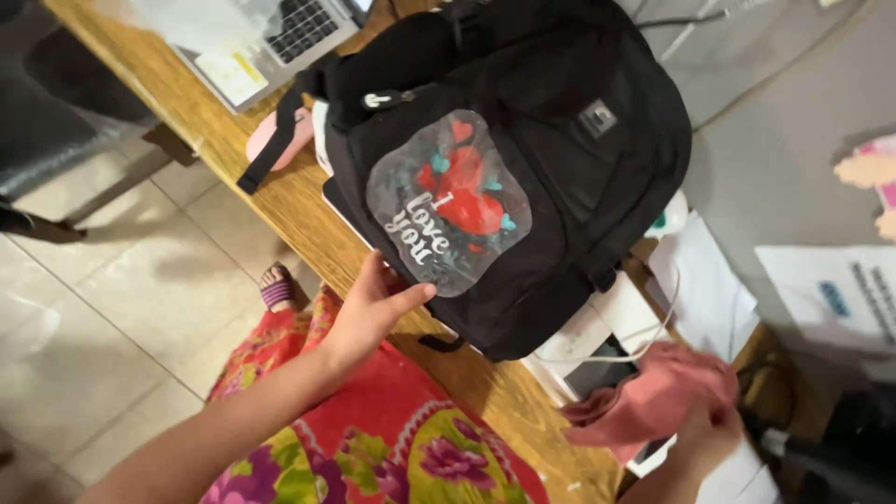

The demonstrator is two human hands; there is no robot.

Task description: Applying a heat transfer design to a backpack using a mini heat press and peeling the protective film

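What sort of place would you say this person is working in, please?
Probably a home desk or small workroom: a wooden table on a tiled floor bears a laptop, a black backpack, loose papers and trailing cables.

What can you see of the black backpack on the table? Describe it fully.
The black backpack looks like fabric and lies front-up on the wooden table, overhanging its edge. A clear patch with red hearts and white lettering sits on the front, with a small grey square label beside it. A strap hangs left. The left hand touches its lower edge.

Soft daylight, perhaps slight blur
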